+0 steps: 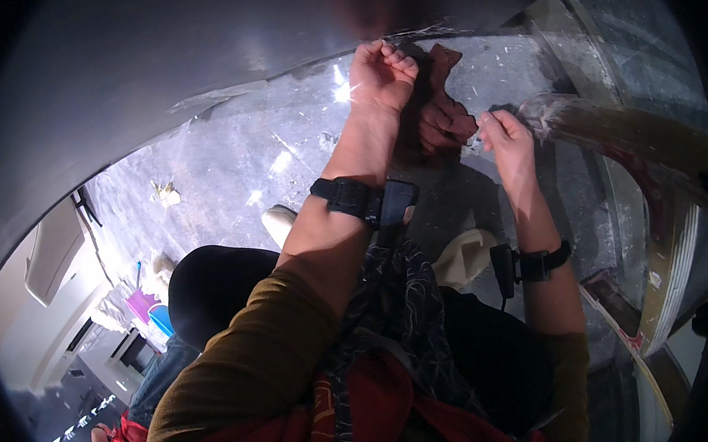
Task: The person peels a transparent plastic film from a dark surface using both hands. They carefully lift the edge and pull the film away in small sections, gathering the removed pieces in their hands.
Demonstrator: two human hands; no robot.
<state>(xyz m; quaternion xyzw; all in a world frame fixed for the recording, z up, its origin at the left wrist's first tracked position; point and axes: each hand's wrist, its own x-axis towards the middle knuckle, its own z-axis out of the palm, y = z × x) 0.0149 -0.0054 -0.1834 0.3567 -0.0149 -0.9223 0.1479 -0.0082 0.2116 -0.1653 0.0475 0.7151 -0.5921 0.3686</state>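
Observation:
My left hand (384,75) is raised palm up with its fingers curled in, close beneath the lower edge of a large dark, smooth curved panel (176,36). Whether its fingertips hold anything is hard to make out. To the right and lower, my right hand (508,139) has thumb and forefinger brought together; any small thing between them is too small to tell. A crumpled reddish-brown cloth (444,125) lies on the grey floor between the hands, near my right fingertips. Both forearms carry black strapped devices, on the left (352,197) and right (534,265).
A worn, curved brown part (625,126) stands at the right, with a ridged upright piece (673,274) below it. Crumpled scrap (166,194) lies on the scuffed floor. At lower left are a pink container (140,304), a blue one (161,318) and another person's jeans-clad leg (162,371).

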